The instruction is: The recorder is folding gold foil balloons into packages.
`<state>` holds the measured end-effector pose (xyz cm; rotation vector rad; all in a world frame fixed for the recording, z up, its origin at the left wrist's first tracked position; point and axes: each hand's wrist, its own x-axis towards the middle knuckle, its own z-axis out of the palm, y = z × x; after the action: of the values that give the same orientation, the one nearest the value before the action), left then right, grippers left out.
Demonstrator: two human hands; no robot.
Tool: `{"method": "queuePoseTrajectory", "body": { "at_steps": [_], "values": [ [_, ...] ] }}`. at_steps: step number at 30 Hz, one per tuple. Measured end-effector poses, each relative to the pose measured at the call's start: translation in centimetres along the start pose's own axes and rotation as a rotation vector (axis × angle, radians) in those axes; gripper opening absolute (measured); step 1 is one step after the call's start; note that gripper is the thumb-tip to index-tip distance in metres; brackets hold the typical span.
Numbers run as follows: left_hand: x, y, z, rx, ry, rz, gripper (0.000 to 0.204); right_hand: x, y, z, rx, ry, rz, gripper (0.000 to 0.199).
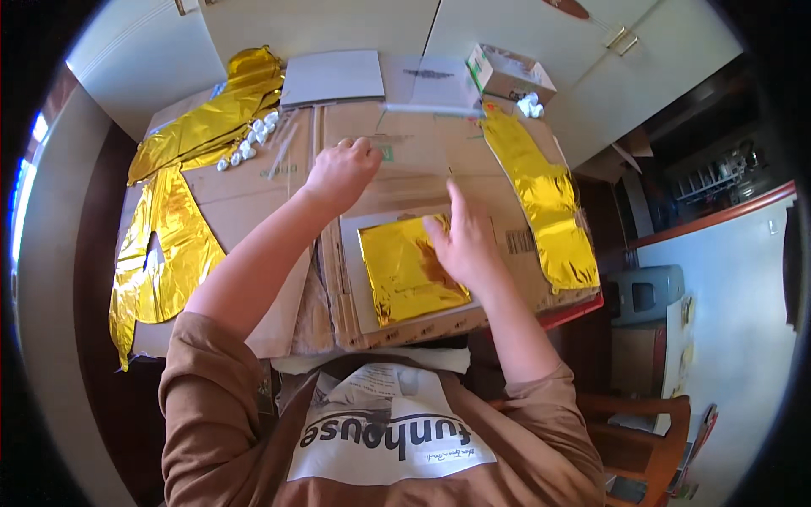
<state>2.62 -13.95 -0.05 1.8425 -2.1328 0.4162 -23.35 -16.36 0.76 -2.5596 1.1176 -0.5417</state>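
Note:
Above the cardboard [405,177], my left hand [345,171] is closed with its fingers curled. What they hold, if anything, is hidden. My right hand [465,241] is open, its index finger stretched forward and its thumb apart. It hovers at the right edge of a folded square of shiny gold foil [405,270], covering part of it; whether it touches the foil I cannot tell. Beneath the foil lies a flat white sheet [359,287], its edges showing around the square. The gold surface mirrors my right hand.
Flattened gold foil balloons [182,245] spread over the left side, with another gold foil strip [545,203] at the right. Small white crumpled pieces [247,149] lie beside the left foil. A white board [332,78] and an open box [513,74] stand at the back, against cabinets [321,25].

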Motion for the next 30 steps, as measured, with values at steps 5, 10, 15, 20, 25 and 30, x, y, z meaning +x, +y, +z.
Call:
{"method": "queuePoseTrajectory", "body": {
  "at_steps": [5,10,15,20,25,30],
  "values": [
    [-1.5,0.3,0.4,-0.022,-0.014,-0.051,0.014,-6.1,0.7,2.2,0.008,0.017,-0.085,0.071],
    [-4.0,2.0,0.1,-0.13,0.009,0.041,0.016,-9.9,0.6,0.6,0.015,0.079,-0.134,0.066],
    [-6.0,2.8,0.0,-0.195,0.035,0.067,0.018,-18.6,0.1,-1.1,0.509,0.646,0.331,0.048],
    [-6.3,3.8,-0.5,-0.195,0.004,0.106,0.017,-23.3,-3.2,1.9,1.669,0.11,0.876,0.045],
    [-7.2,4.7,-1.3,-0.202,-0.059,0.143,0.018,-22.1,-4.5,4.1,1.592,0.127,0.842,0.032],
    [-9.0,6.2,-3.7,-0.22,-0.147,0.101,0.019,-25.3,-3.2,-2.0,1.455,0.173,0.751,0.028]
  ]
}}
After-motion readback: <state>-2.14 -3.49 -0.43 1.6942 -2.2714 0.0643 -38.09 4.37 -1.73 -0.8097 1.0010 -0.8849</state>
